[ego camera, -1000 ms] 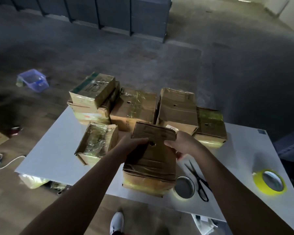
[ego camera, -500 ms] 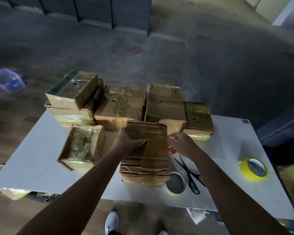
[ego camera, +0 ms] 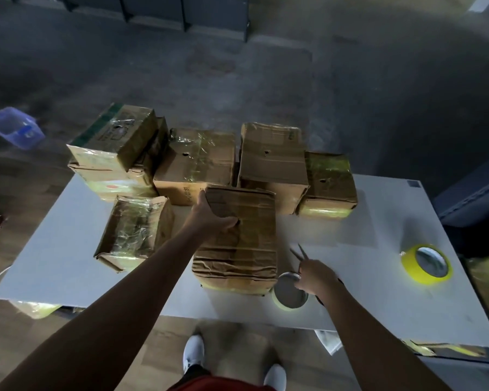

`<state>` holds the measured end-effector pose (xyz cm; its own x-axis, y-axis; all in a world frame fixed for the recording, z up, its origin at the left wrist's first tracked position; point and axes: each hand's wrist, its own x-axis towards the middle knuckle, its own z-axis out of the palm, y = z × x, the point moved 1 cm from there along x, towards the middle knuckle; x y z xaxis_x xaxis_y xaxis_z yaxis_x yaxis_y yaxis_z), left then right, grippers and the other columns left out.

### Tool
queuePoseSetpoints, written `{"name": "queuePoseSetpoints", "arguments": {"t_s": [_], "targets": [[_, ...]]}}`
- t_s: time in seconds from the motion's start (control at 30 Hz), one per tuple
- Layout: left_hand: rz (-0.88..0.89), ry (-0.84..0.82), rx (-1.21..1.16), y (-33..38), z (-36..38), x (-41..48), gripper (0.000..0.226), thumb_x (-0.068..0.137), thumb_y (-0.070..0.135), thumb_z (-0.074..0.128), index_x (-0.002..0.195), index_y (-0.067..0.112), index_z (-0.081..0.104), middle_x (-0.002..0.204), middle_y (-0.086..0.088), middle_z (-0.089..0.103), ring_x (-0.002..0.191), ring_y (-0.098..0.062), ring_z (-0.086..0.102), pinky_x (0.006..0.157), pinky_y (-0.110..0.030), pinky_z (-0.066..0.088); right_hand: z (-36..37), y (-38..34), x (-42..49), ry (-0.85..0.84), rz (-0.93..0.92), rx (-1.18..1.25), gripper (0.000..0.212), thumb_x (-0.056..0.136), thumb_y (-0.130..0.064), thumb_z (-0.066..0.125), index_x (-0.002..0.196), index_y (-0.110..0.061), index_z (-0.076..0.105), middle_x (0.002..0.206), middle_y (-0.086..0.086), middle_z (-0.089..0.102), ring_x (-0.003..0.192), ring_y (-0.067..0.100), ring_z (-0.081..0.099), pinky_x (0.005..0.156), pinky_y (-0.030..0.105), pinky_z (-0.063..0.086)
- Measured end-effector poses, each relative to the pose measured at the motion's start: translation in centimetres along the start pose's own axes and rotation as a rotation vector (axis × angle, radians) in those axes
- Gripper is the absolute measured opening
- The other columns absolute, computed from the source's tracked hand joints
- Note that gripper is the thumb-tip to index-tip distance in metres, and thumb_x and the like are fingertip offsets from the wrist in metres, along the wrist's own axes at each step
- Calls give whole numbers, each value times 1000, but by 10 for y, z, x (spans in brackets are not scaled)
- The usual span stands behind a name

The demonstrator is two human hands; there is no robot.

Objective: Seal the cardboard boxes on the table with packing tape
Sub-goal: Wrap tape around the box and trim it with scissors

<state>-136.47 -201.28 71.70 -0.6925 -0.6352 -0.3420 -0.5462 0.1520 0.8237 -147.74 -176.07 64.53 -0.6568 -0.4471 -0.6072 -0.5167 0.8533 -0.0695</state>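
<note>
fingers (ego camera: 201, 196) of the left hand (ego camera: 209, 218) curl round the far left edge of the crumpled box (ego camera: 237, 249), which lies on the table (ego camera: 68, 249). just right of that box, the right hand (ego camera: 316, 276) covers the scissors (ego camera: 299, 253), fingertips (ego camera: 298, 283) at a tape roll (ego camera: 278, 304); whether they grip, i cannot tell.

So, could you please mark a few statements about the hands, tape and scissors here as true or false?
1. The left hand grips the front box. True.
2. The right hand also rests on that box. False: it is at the tape roll by the table's near edge.
3. Two tape rolls lie on the table. True: the second roll lies far right.
4. The scissors lie left of the front box. False: they lie right of it, partly under the right hand.
</note>
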Motion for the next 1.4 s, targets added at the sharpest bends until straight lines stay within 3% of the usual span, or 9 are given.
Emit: {"name": "queuePoseSetpoints", "arguments": {"t_s": [0.17,0.3,0.37,0.53,0.6,0.7,0.93,1.17,1.4], "targets": [[17,185,226,5,-1,-13,87,83,41,71,149,12,23,142,-21,36,130,-38,36,103,-50,39,-18,10,5,175,-23,87,21,91,-20,59,106,-5,61,108,13,66,101,26,61,76,27,44],[413,439,267,28,1,-26,36,89,16,62,123,7,53,117,-13,54,100,-24,52,74,-26,45,-72,21,0,377,-48,385,14,85,-16,64,83,-10,51,79,6,60,73,23,58,59,28,42],[390,316,173,41,4,-26,23,92,14,58,114,9,57,106,-6,58,88,-16,57,66,-19,47,-97,22,-6,462,-67,533,14,83,-14,63,83,-8,50,72,5,56,69,25,55,54,28,39],[-19,-216,-293,67,18,-31,18,99,12,47,92,3,61,85,-13,61,75,-20,61,67,-32,54,-133,12,-19,626,-236,726,18,83,-22,67,87,-14,51,80,10,60,73,25,60,62,39,50],[-65,-292,-389,70,22,-33,22,99,12,47,100,-4,61,95,-22,63,83,-26,64,69,-31,56,-139,4,-22,677,-328,726,19,81,-17,69,83,-19,50,78,6,58,70,11,58,57,27,48],[-126,-335,-519,72,24,-34,26,99,9,48,113,-10,59,110,-28,63,100,-33,66,79,-33,59,-143,-10,-26,734,-424,699,26,79,-13,71,82,-27,49,75,-6,55,67,-3,54,56,11,44],[-145,-346,-541,72,13,-30,26,99,19,50,109,-1,64,107,-18,69,102,-28,67,89,-38,56,-146,-29,-32,716,-595,635,32,76,-4,73,90,-24,52,81,-8,57,72,3,57,57,21,51],[-77,-279,-436,74,7,-29,28,96,34,54,103,8,64,104,-12,66,95,-21,64,75,-30,55,-149,-43,-34,701,-686,485,35,73,-6,77,90,-22,50,85,-14,52,75,-1,55,55,12,45],[-23,-316,-354,68,6,-27,40,80,49,68,102,16,65,101,-4,68,95,-16,64,67,-25,54,-152,-58,-39,690,-782,396,40,73,-8,75,92,-30,48,96,-11,52,80,2,54,62,20,50]]}}
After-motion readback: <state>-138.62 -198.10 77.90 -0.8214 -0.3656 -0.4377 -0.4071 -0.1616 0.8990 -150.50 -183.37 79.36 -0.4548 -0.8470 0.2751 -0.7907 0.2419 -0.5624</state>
